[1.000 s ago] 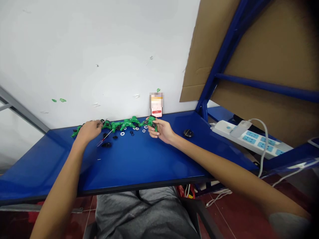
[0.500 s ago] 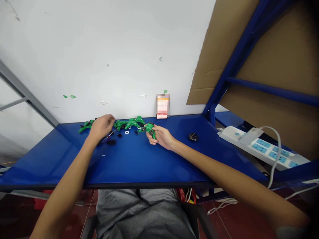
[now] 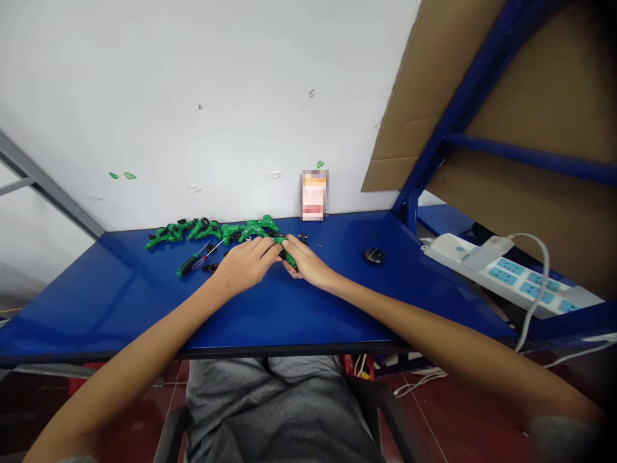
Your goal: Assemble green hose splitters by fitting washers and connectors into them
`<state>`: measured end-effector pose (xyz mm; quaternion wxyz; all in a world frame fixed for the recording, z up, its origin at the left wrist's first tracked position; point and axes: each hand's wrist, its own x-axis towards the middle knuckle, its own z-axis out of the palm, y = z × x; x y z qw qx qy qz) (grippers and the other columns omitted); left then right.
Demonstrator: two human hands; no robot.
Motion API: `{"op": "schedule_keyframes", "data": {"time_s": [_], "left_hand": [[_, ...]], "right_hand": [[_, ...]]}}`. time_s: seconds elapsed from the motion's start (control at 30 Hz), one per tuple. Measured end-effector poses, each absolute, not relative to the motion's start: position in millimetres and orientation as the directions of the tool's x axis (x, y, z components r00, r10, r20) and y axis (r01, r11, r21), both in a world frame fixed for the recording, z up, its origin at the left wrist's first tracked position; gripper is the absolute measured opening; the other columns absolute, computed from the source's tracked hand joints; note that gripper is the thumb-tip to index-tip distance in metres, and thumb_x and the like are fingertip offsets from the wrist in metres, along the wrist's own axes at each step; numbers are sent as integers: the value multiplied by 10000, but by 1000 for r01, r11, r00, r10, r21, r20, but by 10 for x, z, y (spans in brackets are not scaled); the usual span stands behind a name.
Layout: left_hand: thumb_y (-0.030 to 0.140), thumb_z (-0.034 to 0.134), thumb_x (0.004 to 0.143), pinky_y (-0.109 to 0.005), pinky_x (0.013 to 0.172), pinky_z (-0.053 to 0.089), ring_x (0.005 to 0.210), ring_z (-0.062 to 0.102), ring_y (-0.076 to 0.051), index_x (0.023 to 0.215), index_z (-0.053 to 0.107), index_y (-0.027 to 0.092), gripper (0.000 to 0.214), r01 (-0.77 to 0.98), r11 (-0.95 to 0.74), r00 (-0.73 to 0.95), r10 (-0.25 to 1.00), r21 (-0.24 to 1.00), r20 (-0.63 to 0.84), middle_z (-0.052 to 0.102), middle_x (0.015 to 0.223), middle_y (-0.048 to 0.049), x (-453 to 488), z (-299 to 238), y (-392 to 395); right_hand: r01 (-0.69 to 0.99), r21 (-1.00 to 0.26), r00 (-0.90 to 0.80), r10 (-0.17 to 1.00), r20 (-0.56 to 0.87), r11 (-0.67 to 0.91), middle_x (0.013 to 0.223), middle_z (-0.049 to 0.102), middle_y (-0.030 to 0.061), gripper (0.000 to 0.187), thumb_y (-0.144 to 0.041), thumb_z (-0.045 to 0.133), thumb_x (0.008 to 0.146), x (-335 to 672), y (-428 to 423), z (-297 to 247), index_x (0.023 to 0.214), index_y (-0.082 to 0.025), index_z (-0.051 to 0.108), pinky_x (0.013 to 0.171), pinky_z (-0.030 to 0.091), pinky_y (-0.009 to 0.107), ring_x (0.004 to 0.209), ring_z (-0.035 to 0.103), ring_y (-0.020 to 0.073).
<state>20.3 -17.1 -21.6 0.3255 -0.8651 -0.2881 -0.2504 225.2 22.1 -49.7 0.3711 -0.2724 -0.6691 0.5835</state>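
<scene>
My right hand (image 3: 308, 265) is closed around a green Y-shaped hose splitter (image 3: 278, 241) with black parts. From the other side, my left hand (image 3: 245, 265) meets it, its fingers pressed together on the splitter's near left part. Their tips, and most of the splitter, are hidden by the hands. Several more green hose splitters (image 3: 207, 229) lie in a row along the wall to the left. Below that row, beside my left hand, lie a green-and-black screwdriver (image 3: 187, 264) and a second screwdriver with a clear purplish handle (image 3: 200, 262).
The blue table (image 3: 144, 296) runs up to a white wall. A phone-like thing with a blurred screen (image 3: 314, 196) leans there. Small black parts (image 3: 303, 236) and a round black object (image 3: 375, 255) lie to the right. A white power strip (image 3: 511, 273) stands beyond the table's right side.
My left hand has come right from beside the row of green splitters to the one in my right hand. Both screwdrivers now show fully. The view has tilted slightly down.
</scene>
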Motion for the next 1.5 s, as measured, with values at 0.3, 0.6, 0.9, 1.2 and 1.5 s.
{"op": "schedule_keyframes", "data": {"time_s": [0.3,0.6,0.9,1.2,1.5], "left_hand": [[201,501,1122,-352,708,531,816,736,-217,1163,633,165,143,680,-620,667,302,-390,682,763,967,-98,293,-271,-272],[393,593,1107,-305,665,524,834,717,-210,1148,606,182,215,756,-651,468,463,-69,752,713,981,-75,336,-236,-297],[223,617,1045,-255,597,455,636,561,-126,1066,565,207,59,676,-696,351,593,242,724,604,845,16,384,-328,-303],[128,413,1110,-302,651,489,784,697,-185,1112,638,180,231,654,-686,706,403,-319,582,701,908,-62,217,-192,-250],[203,478,1138,-330,748,552,940,725,-208,1346,589,197,235,590,-676,777,328,-441,537,748,1115,-91,148,-118,-229]], "right_hand": [[-57,-972,-545,809,222,228,583,414,-97,431,-665,442,1108,2265,151,-501,929,-276,400,496,322,252,490,359,122],[11,-937,-505,811,295,348,752,511,-61,419,-617,408,1132,2287,100,-388,1352,-261,420,569,446,274,652,547,157],[81,-900,-487,805,338,427,724,555,-49,402,-592,378,1141,2267,95,-448,1343,-247,412,606,455,282,666,576,179],[25,-953,-547,802,240,302,619,551,-87,328,-584,426,1124,2257,135,-469,1169,-259,437,507,403,229,550,512,146],[-113,-992,-708,705,44,-52,470,427,-116,335,-560,519,1075,2270,283,-506,950,-260,441,364,245,204,343,284,97]]}}
